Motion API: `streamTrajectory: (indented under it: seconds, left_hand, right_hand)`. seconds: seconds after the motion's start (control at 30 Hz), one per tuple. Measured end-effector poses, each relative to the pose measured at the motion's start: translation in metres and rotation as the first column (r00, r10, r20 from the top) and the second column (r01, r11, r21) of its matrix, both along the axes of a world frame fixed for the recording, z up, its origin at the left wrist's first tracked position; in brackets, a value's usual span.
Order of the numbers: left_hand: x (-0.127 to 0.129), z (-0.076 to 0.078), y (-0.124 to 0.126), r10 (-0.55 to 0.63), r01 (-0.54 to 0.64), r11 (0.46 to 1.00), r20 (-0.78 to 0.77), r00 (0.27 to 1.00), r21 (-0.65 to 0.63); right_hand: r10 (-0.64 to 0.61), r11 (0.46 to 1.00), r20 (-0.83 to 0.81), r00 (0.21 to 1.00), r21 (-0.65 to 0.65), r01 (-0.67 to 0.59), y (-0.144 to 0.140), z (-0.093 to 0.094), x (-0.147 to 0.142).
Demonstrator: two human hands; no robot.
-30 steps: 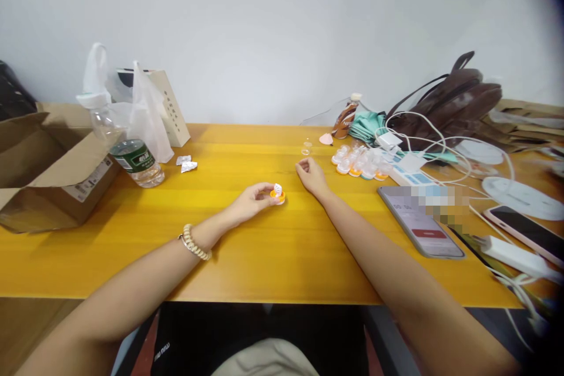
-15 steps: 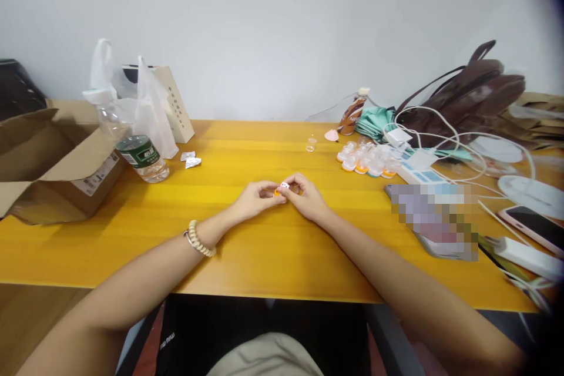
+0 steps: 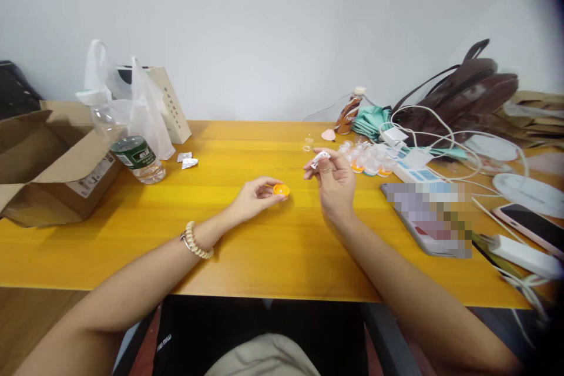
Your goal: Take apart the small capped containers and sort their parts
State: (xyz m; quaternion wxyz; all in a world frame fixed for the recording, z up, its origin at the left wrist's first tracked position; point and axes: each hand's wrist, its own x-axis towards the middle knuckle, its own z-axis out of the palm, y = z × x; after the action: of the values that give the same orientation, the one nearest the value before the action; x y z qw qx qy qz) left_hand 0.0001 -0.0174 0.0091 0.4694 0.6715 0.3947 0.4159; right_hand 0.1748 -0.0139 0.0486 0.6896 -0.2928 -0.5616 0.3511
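Mosaic blur hides most of the phone (image 3: 425, 220) lying on the desk (image 3: 273, 247), so its screen cannot be read. The green label on the water bottle (image 3: 132, 155) is too small to read. The left hand (image 3: 255, 198) pinches a small round orange cup (image 3: 281, 190) on the desk. The raised right hand (image 3: 335, 179) grips a peeled white foil lid (image 3: 319, 158) in its fingers, near the row of sealed cups (image 3: 368, 161).

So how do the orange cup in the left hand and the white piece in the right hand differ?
The orange cup sits low on the table, pinched by the left hand; the white piece is held up off it by the right hand. The cup is round and orange, the piece thin, crumpled and white. Both are small and held at the fingertips.
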Motion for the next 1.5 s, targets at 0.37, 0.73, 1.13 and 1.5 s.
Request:
streamTrajectory:
  seconds: [0.37, 0.73, 1.13, 1.5]
  left_hand:
    - [-0.022, 0.001, 0.007, -0.054, 0.060, 0.998, -0.238, 0.970, 0.017]
    - [-0.009, 0.020, -0.016, 0.078, -0.056, 0.967, -0.081, 0.994, 0.249]
    - [0.002, 0.031, -0.034, -0.056, 0.012, 0.993, 0.381, 0.923, 0.116]
    - [-0.005, 0.031, -0.032, 0.188, -0.180, 0.887, 0.022, 0.982, 0.425]
  right_hand:
    - [0.168, 0.986, 0.013, 0.986, -0.028, -0.167, -0.024, -0.002, -0.014]
    - [0.293, 0.956, 0.103, 0.951, -0.057, -0.288, -0.027, -0.002, -0.014]
    - [0.472, 0.859, -0.008, 0.882, -0.221, -0.462, -0.025, -0.011, -0.022]
    - [0.229, 0.970, 0.216, 0.949, -0.133, -0.204, -0.020, -0.017, -0.019]
